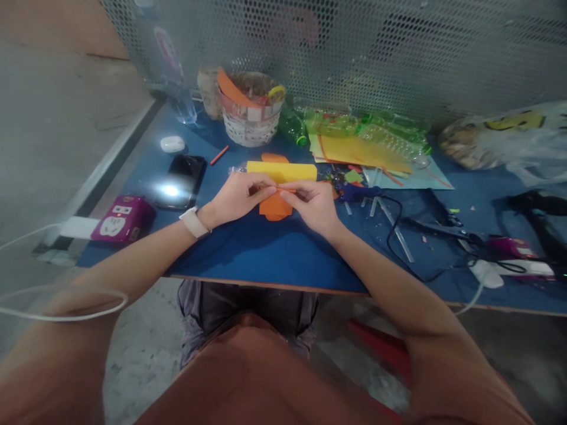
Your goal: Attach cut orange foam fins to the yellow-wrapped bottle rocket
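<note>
A plastic bottle wrapped in yellow paper (283, 170) lies sideways in front of me on the blue table. Orange paper pieces (275, 208) stick out from under it on the near and far sides. My left hand (243, 195), with a pale watch on its wrist, pinches a small orange paper piece (287, 188) against the wrapped bottle's near side. From the other side, my right hand (315, 203) grips the same piece between thumb and fingers. The fingertips of both hands nearly meet and partly cover the piece.
Left lie a phone (182, 180), a white case (172, 144) and a purple power block (123, 218). A basket (252, 124) and green bottles (381, 127) stand or lie behind. At right are a blue glue gun (358, 192), its cable, clear sticks (398, 236) and scissors (438, 227).
</note>
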